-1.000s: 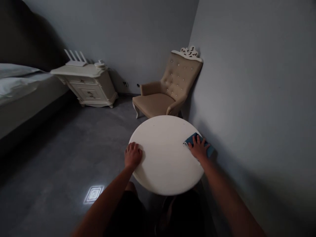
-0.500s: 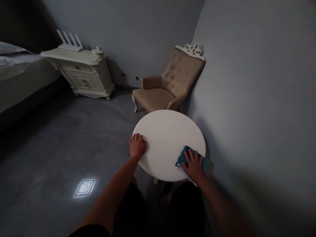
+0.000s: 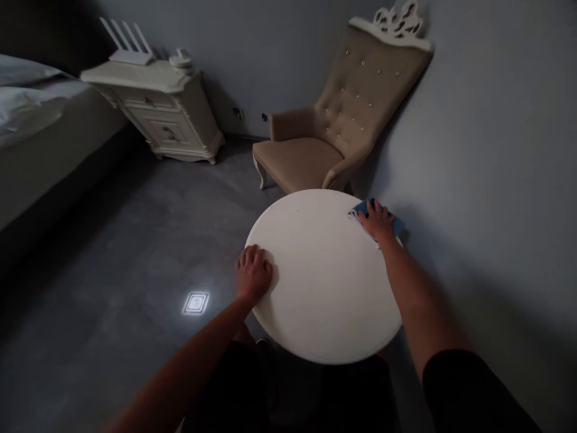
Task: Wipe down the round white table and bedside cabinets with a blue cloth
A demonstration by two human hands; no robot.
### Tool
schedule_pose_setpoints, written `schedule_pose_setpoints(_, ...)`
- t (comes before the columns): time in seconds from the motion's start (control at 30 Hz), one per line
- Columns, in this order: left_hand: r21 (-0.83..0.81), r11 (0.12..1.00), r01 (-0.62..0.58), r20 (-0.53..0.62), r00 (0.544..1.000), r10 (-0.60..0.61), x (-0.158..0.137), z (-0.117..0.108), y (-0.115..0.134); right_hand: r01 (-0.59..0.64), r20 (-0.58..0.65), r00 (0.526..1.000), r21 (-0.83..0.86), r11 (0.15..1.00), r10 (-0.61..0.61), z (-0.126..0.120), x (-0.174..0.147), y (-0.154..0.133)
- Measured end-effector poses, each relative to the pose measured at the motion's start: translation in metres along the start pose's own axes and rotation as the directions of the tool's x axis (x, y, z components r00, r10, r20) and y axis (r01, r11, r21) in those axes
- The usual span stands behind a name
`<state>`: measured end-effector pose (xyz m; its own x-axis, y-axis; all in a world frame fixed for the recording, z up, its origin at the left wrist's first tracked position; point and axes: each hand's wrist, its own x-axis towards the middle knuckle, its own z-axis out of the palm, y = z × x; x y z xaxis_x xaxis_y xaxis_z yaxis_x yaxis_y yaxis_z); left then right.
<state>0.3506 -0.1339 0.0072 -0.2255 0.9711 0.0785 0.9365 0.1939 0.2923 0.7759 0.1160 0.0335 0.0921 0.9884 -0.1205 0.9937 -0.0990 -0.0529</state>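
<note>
Blue cloth [image 3: 359,207] lying at far right rim of white table [image 3: 324,276] — right hand [image 3: 377,225] covering it, fingers apart. Looking soft, light; likely best held under palm. Left hand [image 3: 253,275] resting on left rim — clamping or not, cannot tell.

Blue cloth [image 3: 398,226] — plain white table [image 3: 327,276] — tan chair [image 3: 356,105], white crest [image 3: 388,35]; grey floor [image 3: 135,252].
</note>
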Motion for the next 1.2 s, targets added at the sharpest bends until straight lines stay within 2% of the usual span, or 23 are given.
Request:
schedule_pose_setpoints(0.07, 0.002, 1.000, 0.010, 0.017, 1.000, -0.010, 0.003, 0.001, 0.001, 0.004, -0.016, 1.000, 0.009, 1.000, -0.004, 0.004, 0.029, -0.001)
schedule_pose_setpoints(0.13, 0.007, 1.000, 0.014, 0.030, 0.999, -0.015, 0.004, 0.002, 0.003, 0.012, -0.014, 1.000, -0.009, 1.000, -0.013, 0.007, 0.043, 0.000)
schedule_pose_setpoints(0.2, 0.011, 1.000, 0.019, 0.035, 0.999, -0.020, 0.004, 0.003, 0.003, 0.041, -0.006, 0.999, -0.031, 0.999, -0.041, 0.009, 0.040, 0.000)
schedule_pose_setpoints(0.3, 0.007, 1.000, 0.027, 0.034, 0.999, -0.027, 0.003, 0.004, 0.005, 0.089, 0.003, 0.996, -0.048, 0.995, -0.089, 0.010, 0.008, 0.000)
schedule_pose_setpoints(0.37, 0.005, 1.000, 0.029, 0.025, 0.999, -0.029, 0.001, 0.004, 0.007, 0.107, 0.009, 0.994, -0.058, 0.993, -0.107, 0.011, -0.029, -0.001)
schedule_pose_setpoints(0.47, 0.002, 1.000, 0.026, 0.010, 1.000, -0.026, -0.001, 0.003, 0.009, 0.139, 0.028, 0.990, -0.069, 0.988, -0.138, 0.013, -0.100, -0.004)
schedule_pose_setpoints(0.63, -0.007, 1.000, 0.001, -0.018, 1.000, -0.001, -0.010, -0.004, 0.017, 0.228, 0.048, 0.973, -0.033, 0.973, -0.227, 0.019, -0.250, -0.011)
schedule_pose_setpoints(0.77, 0.009, 1.000, -0.024, -0.007, 1.000, 0.025, -0.017, -0.014, 0.024, 0.323, 0.066, 0.945, -0.018, 0.946, -0.321, 0.033, -0.368, -0.017)
schedule_pose_setpoints(0.87, 0.003, 1.000, -0.008, 0.063, 0.998, 0.007, -0.008, -0.021, 0.025, 0.360, 0.099, 0.929, -0.026, 0.933, -0.356, 0.044, -0.421, -0.019)
schedule_pose_setpoints(0.93, -0.025, 0.999, 0.047, 0.107, 0.993, -0.045, 0.003, -0.024, 0.022, 0.371, 0.117, 0.924, -0.043, 0.928, -0.364, 0.047, -0.430, -0.019)
schedule_pose_setpoints(1.03, -0.065, 0.982, 0.176, 0.105, 0.980, -0.169, 0.017, -0.023, 0.019, 0.366, 0.129, 0.926, -0.061, 0.929, -0.356, 0.043, -0.406, -0.021)
schedule_pose_setpoints(1.1, -0.069, 0.975, 0.212, 0.081, 0.975, -0.206, 0.020, -0.020, 0.017, 0.343, 0.115, 0.936, -0.067, 0.937, -0.334, 0.036, -0.370, -0.025)
schedule_pose_setpoints(1.2, -0.064, 0.980, 0.190, 0.050, 0.981, -0.187, 0.020, -0.014, 0.016, 0.282, 0.070, 0.958, -0.076, 0.956, -0.277, 0.024, -0.294, -0.032)
